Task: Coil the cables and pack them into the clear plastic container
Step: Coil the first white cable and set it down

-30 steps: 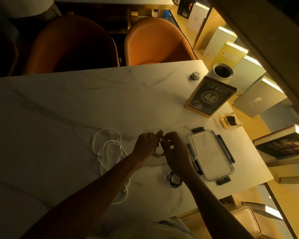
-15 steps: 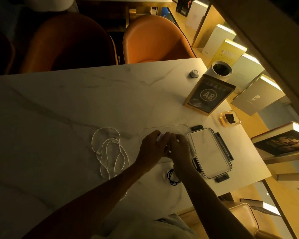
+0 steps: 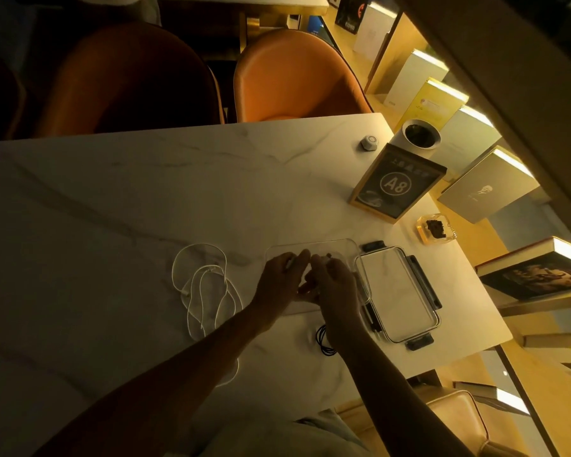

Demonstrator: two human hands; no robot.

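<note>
The table [image 3: 145,199] was white marble with thin grey veins. One cable [image 3: 205,285] was white, another [image 3: 323,339] black. The container [image 3: 343,249] was clear; its lid [image 3: 398,295] had black clasps. The chairs [image 3: 294,77] were orange. The sign [image 3: 397,183] was dark with a wooden frame.

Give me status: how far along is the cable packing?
Early. Done: lid is off, lying right of the clear container. In hand: both hands, left hand and right hand, work something small over the container; what it is can't be told. Left: white cable sprawls loose on the table; black cable lies outside too.
</note>
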